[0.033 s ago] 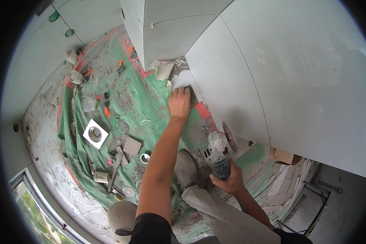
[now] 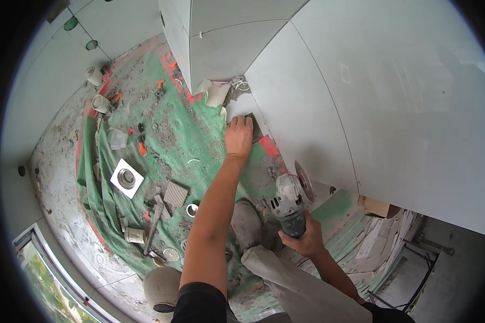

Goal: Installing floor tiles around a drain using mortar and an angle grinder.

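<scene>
My right hand [image 2: 307, 237] is wrapped round the dark body of an angle grinder [image 2: 290, 202]. The grinder's thin disc [image 2: 304, 181] stands upright, near the foot of the white wall panels and apart from them. My left arm reaches forward, and my left hand [image 2: 238, 137] is down by the wall base with its fingers curled. Beside those fingers are a white tile piece [image 2: 244, 106] and a flat dark piece [image 2: 256, 127]. The left fingertips are hidden, so what they grip cannot be told.
Green sheeting [image 2: 199, 134] strewn with rubble covers the floor. On it lie a square drain cover [image 2: 127, 178], a hammer [image 2: 154, 223], a ribbed tile piece [image 2: 175, 194] and orange clips. White wall panels [image 2: 307, 97] rise at right. An open cardboard box [image 2: 375, 206] stands beyond the grinder.
</scene>
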`<state>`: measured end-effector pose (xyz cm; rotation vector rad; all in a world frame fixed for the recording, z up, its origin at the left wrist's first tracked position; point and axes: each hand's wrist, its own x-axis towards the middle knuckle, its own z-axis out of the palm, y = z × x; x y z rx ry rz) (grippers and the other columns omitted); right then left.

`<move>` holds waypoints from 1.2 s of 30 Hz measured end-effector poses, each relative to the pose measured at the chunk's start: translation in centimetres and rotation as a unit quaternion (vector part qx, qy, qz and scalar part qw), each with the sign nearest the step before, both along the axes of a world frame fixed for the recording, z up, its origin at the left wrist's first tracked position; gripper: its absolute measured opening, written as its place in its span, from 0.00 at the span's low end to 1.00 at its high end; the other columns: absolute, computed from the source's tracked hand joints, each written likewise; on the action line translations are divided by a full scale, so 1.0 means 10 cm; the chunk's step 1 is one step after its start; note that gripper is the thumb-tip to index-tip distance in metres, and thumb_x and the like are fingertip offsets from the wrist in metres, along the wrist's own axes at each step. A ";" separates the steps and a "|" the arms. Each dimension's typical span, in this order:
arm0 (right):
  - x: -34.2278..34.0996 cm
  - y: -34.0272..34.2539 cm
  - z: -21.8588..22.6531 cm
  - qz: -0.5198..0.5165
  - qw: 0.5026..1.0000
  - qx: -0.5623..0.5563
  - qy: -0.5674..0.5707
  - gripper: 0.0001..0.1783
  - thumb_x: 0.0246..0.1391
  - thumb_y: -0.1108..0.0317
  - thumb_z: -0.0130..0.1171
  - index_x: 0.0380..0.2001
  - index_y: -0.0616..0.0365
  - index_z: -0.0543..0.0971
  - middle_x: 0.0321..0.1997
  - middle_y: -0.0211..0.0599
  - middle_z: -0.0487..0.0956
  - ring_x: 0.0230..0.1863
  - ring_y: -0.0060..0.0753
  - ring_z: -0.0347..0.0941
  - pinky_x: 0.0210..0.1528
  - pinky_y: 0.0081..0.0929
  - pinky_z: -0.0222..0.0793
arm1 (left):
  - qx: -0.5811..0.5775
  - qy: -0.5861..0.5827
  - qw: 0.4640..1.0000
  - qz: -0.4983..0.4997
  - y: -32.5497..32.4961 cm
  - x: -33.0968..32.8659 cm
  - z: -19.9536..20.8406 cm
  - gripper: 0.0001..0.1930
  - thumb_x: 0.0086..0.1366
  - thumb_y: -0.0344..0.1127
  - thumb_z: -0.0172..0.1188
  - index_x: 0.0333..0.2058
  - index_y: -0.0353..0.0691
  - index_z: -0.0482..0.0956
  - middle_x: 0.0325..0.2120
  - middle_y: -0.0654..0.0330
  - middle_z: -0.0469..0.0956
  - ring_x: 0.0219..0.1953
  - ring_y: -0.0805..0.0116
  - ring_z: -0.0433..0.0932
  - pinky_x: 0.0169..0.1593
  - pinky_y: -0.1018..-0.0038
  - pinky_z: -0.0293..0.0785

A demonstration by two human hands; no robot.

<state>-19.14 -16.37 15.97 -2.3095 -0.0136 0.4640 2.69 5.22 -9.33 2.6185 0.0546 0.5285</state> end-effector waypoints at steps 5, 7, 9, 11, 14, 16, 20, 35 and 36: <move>-0.02 0.07 -0.01 -0.009 1.000 0.000 0.020 0.32 0.48 0.58 0.86 0.51 0.57 0.79 0.40 0.46 0.88 0.40 0.54 0.90 0.46 0.45 0.83 | 0.039 0.034 0.993 -0.110 0.21 0.09 -0.07 0.07 0.62 0.32 0.66 0.39 0.43 0.80 0.37 0.57 0.80 0.44 0.56 0.84 0.42 0.60 0.86; 0.00 0.07 0.00 -0.007 1.000 0.002 0.023 0.32 0.48 0.58 0.86 0.51 0.57 0.79 0.40 0.46 0.88 0.41 0.53 0.90 0.46 0.45 0.83 | 0.065 0.032 0.992 -0.099 0.33 0.26 0.10 0.08 0.64 0.32 0.64 0.41 0.42 0.81 0.40 0.56 0.82 0.44 0.55 0.86 0.43 0.60 0.87; -0.03 0.10 0.01 -0.006 1.000 0.007 0.029 0.32 0.48 0.58 0.86 0.51 0.57 0.79 0.40 0.46 0.88 0.41 0.53 0.90 0.46 0.45 0.83 | 0.045 -0.023 0.999 -0.017 0.56 0.52 0.36 0.12 0.66 0.30 0.62 0.48 0.40 0.82 0.45 0.55 0.84 0.44 0.53 0.86 0.46 0.58 0.87; -0.04 0.08 0.02 -0.010 1.000 0.001 0.013 0.32 0.49 0.58 0.85 0.51 0.57 0.79 0.40 0.46 0.88 0.41 0.52 0.90 0.47 0.44 0.83 | -0.006 -0.075 0.996 0.050 0.69 0.62 0.76 0.16 0.66 0.29 0.63 0.52 0.39 0.82 0.48 0.54 0.85 0.45 0.52 0.86 0.48 0.57 0.86; -0.02 0.06 0.06 -0.003 1.000 0.014 0.018 0.33 0.49 0.58 0.85 0.52 0.58 0.79 0.40 0.45 0.88 0.41 0.52 0.90 0.47 0.44 0.83 | -0.068 -0.162 0.984 0.031 0.75 0.24 1.09 0.18 0.65 0.29 0.65 0.55 0.39 0.85 0.52 0.54 0.83 0.54 0.50 0.81 0.57 0.52 0.78; -0.05 0.04 0.02 -0.002 1.000 0.016 0.020 0.33 0.49 0.58 0.85 0.52 0.58 0.79 0.40 0.45 0.88 0.41 0.52 0.89 0.47 0.44 0.83 | -0.049 -0.013 0.988 -0.149 0.69 -0.18 0.79 0.19 0.64 0.30 0.65 0.54 0.40 0.87 0.53 0.54 0.83 0.58 0.50 0.80 0.61 0.54 0.77; -0.05 0.13 -0.09 0.003 0.999 0.020 0.028 0.33 0.49 0.58 0.85 0.52 0.58 0.78 0.39 0.45 0.88 0.41 0.52 0.90 0.46 0.44 0.83 | -0.002 -0.037 0.970 -0.239 0.56 -0.44 0.35 0.20 0.62 0.31 0.68 0.53 0.39 0.86 0.55 0.56 0.83 0.60 0.53 0.79 0.64 0.56 0.75; -0.01 0.05 -0.04 0.004 1.000 0.010 0.027 0.33 0.49 0.58 0.85 0.51 0.58 0.77 0.39 0.47 0.87 0.40 0.51 0.90 0.45 0.44 0.82 | 0.005 0.026 0.999 -0.020 0.10 -0.12 0.15 0.05 0.66 0.34 0.63 0.36 0.42 0.84 0.39 0.57 0.82 0.49 0.54 0.79 0.54 0.57 0.75; -0.01 0.05 -0.04 0.005 1.000 0.009 0.028 0.33 0.49 0.58 0.85 0.51 0.58 0.77 0.39 0.47 0.87 0.40 0.51 0.90 0.45 0.44 0.82 | -0.005 -0.013 1.000 -0.011 0.09 -0.10 0.13 0.05 0.66 0.34 0.61 0.35 0.42 0.83 0.38 0.57 0.81 0.48 0.54 0.79 0.53 0.57 0.75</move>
